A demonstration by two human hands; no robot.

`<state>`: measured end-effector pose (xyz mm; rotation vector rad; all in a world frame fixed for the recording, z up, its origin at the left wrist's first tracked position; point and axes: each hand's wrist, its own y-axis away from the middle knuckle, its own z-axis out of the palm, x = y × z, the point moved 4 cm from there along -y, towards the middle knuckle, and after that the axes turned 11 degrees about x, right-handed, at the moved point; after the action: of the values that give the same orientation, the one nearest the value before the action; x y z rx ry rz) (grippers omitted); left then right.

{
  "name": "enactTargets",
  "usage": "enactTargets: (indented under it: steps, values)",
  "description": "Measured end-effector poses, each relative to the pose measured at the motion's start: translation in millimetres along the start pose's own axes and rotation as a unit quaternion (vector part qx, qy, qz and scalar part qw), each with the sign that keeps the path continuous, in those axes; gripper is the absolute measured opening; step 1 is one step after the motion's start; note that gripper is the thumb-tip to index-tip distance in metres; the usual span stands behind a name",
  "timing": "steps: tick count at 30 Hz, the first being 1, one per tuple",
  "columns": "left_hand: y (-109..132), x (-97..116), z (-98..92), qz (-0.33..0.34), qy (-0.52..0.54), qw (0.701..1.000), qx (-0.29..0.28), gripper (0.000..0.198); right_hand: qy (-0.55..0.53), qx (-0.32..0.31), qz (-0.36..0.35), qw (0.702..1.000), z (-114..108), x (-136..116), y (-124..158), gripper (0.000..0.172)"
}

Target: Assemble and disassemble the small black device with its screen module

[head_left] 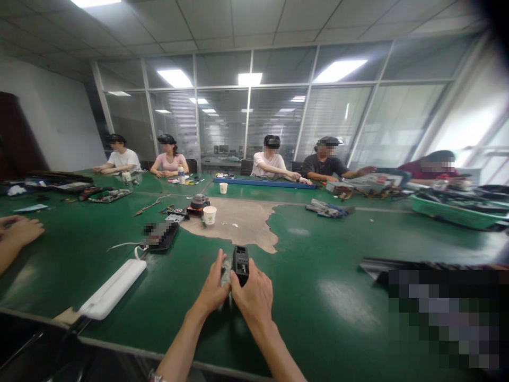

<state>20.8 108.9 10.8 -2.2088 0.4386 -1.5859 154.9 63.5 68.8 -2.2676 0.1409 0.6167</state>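
Over the near middle of the green table [302, 318], my right hand [254, 294] grips a black plastic housing [241, 260] with openings and slots in its upper face. The thumb lies along its near left side and the fingers wrap its right side. Close against its left, my left hand [212, 286] has its fingers extended upward around a pale greyish piece [226, 270], whose kind I cannot make out. Both hands nearly touch at the thumbs. The palms and the lower part of the housing are partly hidden.
A white power strip [113, 289] lies left, near a dark device [161, 235]. Paper cups [210, 216] stand beyond my hands, with gloves [326, 208] farther right. A green basket [457, 212] is at right. Another person's hand [24, 232] rests at left; several people sit opposite.
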Motion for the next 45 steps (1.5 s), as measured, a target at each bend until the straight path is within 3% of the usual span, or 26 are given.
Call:
enactTargets:
  steps: [5, 10, 14, 18, 26, 30, 35, 39, 45]
  values:
    - [-1, -2, 0.1, -0.001, 0.007, 1.000, 0.005, 0.079, 0.005, -0.021, -0.027, 0.999, 1, -4, 1, 0.053]
    - [1, 1, 0.5, 0.018, -0.025, 0.999, -0.010, 0.079, 0.004, -0.038, -0.023, 0.999, 11, 7, 14, 0.055]
    - [1, 0, 1.2, 0.036, -0.033, 0.999, -0.009, 0.079, -0.013, -0.037, -0.007, 0.999, 18, 18, 19, 0.064]
    - [-2, -11, 0.6, 0.010, -0.015, 1.000, 0.008, 0.079, -0.023, -0.033, -0.012, 0.999, 21, 19, 19, 0.071]
    - [-6, -16, -2.8, 0.007, -0.023, 0.999, 0.035, 0.076, -0.039, -0.055, -0.005, 0.998, 22, 17, 23, 0.055]
    - [-5, -18, -0.8, -0.003, -0.005, 1.000, 0.019, 0.078, -0.081, -0.055, 0.020, 0.995, 17, 12, 15, 0.053]
    - [0, -13, 3.6, 0.013, -0.008, 0.999, -0.046, 0.089, -0.164, -0.028, 0.055, 0.985, -5, 10, -12, 0.051]
    - [3, -3, 3.4, 0.028, -0.038, 0.997, -0.069, 0.098, -0.141, 0.003, 0.078, 0.987, -17, 37, -24, 0.055]
    - [4, 1, 3.2, 0.032, -0.063, 0.995, -0.075, 0.108, -0.061, -0.015, 0.066, 0.996, -6, 85, -5, 0.057]
